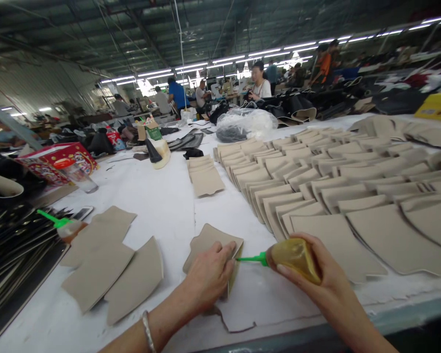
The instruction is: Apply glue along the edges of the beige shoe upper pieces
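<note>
My left hand [209, 277] rests with curled fingers on a beige cut piece [206, 240] lying on the white table [161, 196], pressing it down. My right hand [316, 279] is wrapped round a yellowish squeeze bottle [296, 257] whose green nozzle [252, 259] points left and touches the edge of that piece by my left fingers. A bracelet sits on my left wrist.
Rows of overlapped beige pieces [316, 186] cover the table's right half. A small stack [206, 176] lies in the middle and three loose pieces [110, 264] at the left, beside a second green-tipped bottle [64, 225] and dark strips [14, 250]. Other people work at far tables.
</note>
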Available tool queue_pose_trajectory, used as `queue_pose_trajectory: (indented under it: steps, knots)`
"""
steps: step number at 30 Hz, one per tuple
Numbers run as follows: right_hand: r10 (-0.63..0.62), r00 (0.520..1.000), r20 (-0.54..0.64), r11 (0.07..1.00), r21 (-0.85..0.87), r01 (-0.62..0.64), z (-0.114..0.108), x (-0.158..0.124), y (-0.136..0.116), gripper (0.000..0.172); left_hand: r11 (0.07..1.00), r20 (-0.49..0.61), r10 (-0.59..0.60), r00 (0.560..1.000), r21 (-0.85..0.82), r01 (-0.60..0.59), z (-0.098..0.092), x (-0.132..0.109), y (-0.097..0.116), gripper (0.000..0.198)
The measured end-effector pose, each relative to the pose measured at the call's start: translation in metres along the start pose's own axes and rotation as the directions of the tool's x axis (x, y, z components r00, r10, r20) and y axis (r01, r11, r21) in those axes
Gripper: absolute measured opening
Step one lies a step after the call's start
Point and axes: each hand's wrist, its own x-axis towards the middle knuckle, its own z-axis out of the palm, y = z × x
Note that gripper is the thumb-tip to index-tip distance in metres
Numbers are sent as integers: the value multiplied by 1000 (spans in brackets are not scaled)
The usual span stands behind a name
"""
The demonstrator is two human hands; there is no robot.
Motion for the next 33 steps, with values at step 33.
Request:
queue_pose_trajectory:
  steps: [33]
  knots:
    - [18,999,-29,1000,-2,-18,-3,3,-1,55,1000,-14,-2,1000,-11,2,0,1,0,46]
